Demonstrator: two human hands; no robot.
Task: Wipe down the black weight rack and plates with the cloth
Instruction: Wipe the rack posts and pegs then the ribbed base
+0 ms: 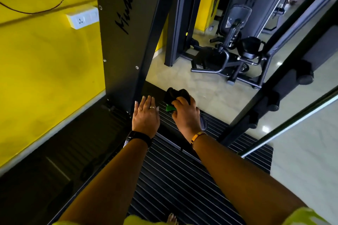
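Cloth [176, 95]: dark, bunched, with a green piece [170, 108] showing beneath. It is clamped in the curled fingers [180, 101] of your right hand [186, 115], low at the foot of the black weight rack [146, 42], just above the ribbed mat [173, 179].

Left hand [145, 117]: fingers [148, 101] straight and close together, laid flat against the base of the rack's upright, holding nothing.

Risk, grip: the cloth is balled up, so little of it probably meets the metal. You may push dust along rather than lift it.

Risk, wrists: a bangle [198, 136] on the right and a watch [139, 138] on the left sit near the painted frame. A long stroke could scrape them against it.

Risk, reach: pegs [305, 78] stick out from the post on your right. Straightening up carelessly could bring you against them.

Risk, footing: bare toes [172, 218] on the mat, glossy floor [301, 151] beyond. Leaning hard on the left hand may cost you balance.

Plates: none clearly in view, so easily skipped.
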